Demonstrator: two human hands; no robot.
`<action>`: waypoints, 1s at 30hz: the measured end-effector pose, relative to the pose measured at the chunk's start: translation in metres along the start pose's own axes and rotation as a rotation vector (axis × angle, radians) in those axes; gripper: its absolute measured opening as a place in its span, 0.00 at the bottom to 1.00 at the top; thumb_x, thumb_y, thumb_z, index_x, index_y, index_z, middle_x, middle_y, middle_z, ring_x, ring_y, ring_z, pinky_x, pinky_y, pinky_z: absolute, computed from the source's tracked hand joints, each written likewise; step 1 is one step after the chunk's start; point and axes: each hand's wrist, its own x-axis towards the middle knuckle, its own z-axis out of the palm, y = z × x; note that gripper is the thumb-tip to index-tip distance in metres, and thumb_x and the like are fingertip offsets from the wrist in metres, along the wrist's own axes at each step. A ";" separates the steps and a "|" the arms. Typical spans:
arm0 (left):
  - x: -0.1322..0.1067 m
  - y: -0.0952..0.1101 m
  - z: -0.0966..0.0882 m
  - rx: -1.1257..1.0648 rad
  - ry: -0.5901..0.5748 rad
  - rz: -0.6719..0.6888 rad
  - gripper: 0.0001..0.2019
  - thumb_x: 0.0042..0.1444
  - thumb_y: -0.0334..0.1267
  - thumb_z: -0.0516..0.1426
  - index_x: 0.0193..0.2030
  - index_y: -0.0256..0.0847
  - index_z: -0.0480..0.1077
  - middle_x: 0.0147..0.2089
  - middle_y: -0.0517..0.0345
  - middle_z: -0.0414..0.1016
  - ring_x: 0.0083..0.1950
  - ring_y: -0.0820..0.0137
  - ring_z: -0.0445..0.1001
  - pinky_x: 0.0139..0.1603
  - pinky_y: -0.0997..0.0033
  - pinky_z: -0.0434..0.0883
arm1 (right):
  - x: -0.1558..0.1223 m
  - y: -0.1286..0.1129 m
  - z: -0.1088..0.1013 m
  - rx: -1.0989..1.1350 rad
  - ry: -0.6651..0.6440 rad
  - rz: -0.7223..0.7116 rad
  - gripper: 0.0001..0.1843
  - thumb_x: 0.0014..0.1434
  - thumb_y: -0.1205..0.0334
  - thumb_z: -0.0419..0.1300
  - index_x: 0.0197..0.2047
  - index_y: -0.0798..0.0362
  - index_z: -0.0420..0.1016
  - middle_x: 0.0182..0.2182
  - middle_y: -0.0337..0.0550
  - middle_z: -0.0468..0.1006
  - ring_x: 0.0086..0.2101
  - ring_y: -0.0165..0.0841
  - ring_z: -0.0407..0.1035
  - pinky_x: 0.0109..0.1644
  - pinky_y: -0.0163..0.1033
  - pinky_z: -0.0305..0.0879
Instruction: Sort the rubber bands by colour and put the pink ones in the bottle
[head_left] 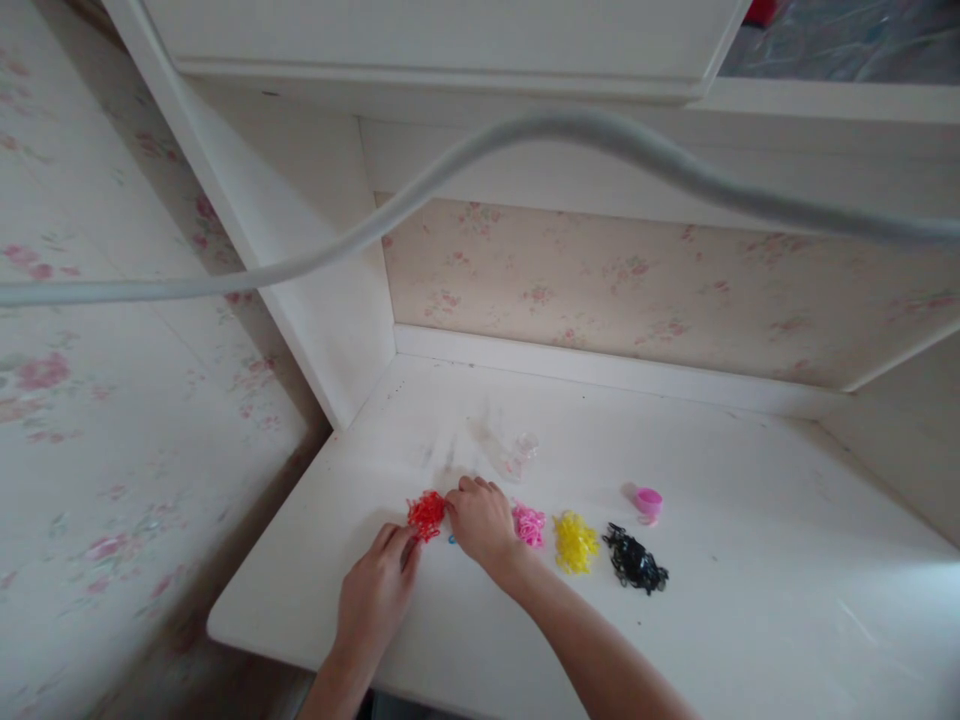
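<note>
A small pile of red rubber bands [427, 513] lies on the white desk [750, 600]. My left hand [377, 592] rests just below and left of it, fingertips touching the pile. My right hand [483, 521] sits to the pile's right, fingers curled, fingertips at its edge. Right of that hand lie a pink pile [529, 524], a yellow pile [575, 541] and a black pile [634, 560] in a row. A tiny blue piece [451, 539] shows under my right hand.
A pink cap [649, 502] stands behind the black pile. A clear plastic container [512, 452] lies behind my right hand. A grey cable [525, 140] crosses the view overhead. Cabinet side panel [315, 290] stands at left; floral wall behind.
</note>
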 end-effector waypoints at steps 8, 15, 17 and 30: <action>0.001 -0.010 0.007 0.024 0.020 0.021 0.10 0.63 0.36 0.47 0.44 0.46 0.69 0.43 0.60 0.74 0.35 0.72 0.76 0.30 0.77 0.68 | -0.019 0.015 -0.017 0.004 0.018 0.007 0.15 0.66 0.63 0.48 0.35 0.52 0.75 0.34 0.44 0.74 0.38 0.32 0.68 0.40 0.36 0.60; 0.002 -0.011 0.012 0.056 0.076 0.029 0.10 0.64 0.37 0.46 0.44 0.44 0.67 0.44 0.58 0.75 0.36 0.71 0.77 0.29 0.77 0.68 | -0.045 0.037 -0.040 0.109 0.168 0.089 0.16 0.67 0.60 0.46 0.36 0.50 0.73 0.33 0.41 0.73 0.35 0.31 0.68 0.38 0.34 0.59; 0.002 -0.012 0.013 0.060 0.094 0.024 0.10 0.64 0.37 0.45 0.44 0.44 0.66 0.44 0.57 0.76 0.36 0.70 0.77 0.29 0.76 0.69 | -0.050 0.043 -0.049 0.180 0.235 0.117 0.16 0.67 0.59 0.45 0.37 0.50 0.73 0.33 0.41 0.72 0.35 0.31 0.68 0.38 0.34 0.59; 0.002 -0.020 0.019 -0.005 0.103 0.030 0.08 0.63 0.39 0.46 0.44 0.45 0.65 0.45 0.57 0.77 0.38 0.68 0.78 0.34 0.73 0.71 | -0.049 0.063 -0.075 0.407 0.469 0.178 0.17 0.67 0.56 0.45 0.38 0.51 0.73 0.30 0.40 0.71 0.29 0.27 0.66 0.35 0.32 0.58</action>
